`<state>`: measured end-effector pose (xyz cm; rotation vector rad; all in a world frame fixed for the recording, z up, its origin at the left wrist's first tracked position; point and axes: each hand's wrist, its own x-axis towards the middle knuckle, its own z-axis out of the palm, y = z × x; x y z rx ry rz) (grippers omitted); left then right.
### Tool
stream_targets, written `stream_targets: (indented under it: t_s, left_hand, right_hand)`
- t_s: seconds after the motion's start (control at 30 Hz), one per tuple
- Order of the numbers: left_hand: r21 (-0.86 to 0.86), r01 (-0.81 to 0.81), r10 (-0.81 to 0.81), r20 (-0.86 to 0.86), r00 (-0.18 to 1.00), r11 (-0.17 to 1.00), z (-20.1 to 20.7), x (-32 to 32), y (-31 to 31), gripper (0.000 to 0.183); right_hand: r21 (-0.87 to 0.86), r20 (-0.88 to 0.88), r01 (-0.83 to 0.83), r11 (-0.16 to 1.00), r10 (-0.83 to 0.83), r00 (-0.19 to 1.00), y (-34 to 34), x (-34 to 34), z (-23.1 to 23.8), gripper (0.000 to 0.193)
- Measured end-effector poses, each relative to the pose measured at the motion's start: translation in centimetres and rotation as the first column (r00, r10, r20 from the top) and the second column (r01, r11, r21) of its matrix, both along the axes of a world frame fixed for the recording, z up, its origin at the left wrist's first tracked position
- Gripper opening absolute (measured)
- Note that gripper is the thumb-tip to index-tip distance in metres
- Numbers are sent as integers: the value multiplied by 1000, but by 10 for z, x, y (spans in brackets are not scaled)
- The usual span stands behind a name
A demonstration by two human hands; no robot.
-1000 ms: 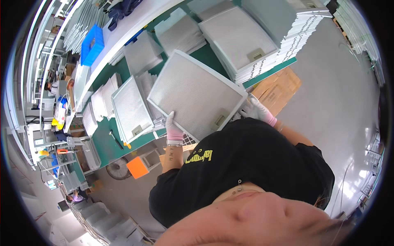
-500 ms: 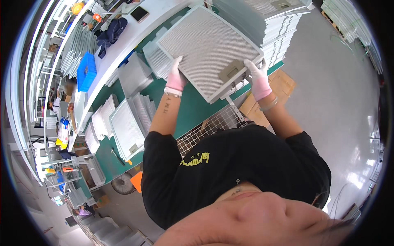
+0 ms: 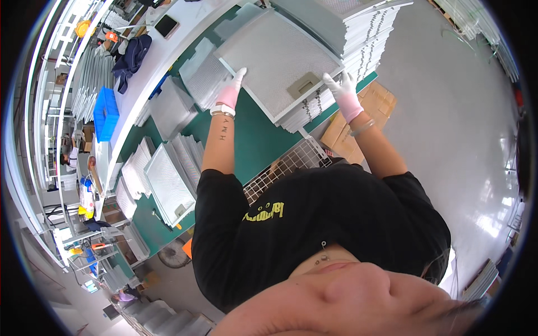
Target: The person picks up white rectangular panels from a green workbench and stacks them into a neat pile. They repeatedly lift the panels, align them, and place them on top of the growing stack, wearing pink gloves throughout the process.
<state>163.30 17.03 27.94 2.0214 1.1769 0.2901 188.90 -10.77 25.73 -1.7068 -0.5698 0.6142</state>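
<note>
A square metal mesh filter panel (image 3: 274, 61) in a pale frame, with a small beige latch plate near its front edge, lies on a stack of similar panels (image 3: 305, 113). My left hand (image 3: 231, 89), in a white and pink glove, holds the panel's left edge, fingertips against the frame. At the right front corner, my gloved right hand (image 3: 343, 96) has its thumb on the front rim and its other fingers round the side. The undersides of both grips are hidden.
A taller stack of panels (image 3: 367, 39) rises at the back right. More mesh panels (image 3: 171, 182) stand on the green table (image 3: 252, 151) at left. A wire basket (image 3: 291, 162) is near my body; cardboard (image 3: 364, 120) lies on the floor. A phone (image 3: 166, 26) and blue bin (image 3: 105, 115) sit on the shelf.
The mesh filter panel has gone down and slightly left, onto the stack. Both hands moved with it, and my right hand's fingers are spread wider. The whole view has shifted a little.
</note>
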Motion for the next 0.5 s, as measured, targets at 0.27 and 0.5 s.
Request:
stream_targets:
  t_s: [0.27,0.5]
  left_hand:
    - [-733,-102,680,558,475,673,-23,-5,-68,79]
    - [-211,-532,571,373,731,820,-45,-205,-186,47]
  right_hand:
    - [229,-228,89,969,-35,973,-35,-20,-8,89]
    - [-151,-278,-675,722,624,730,-72,-108,-38,36]
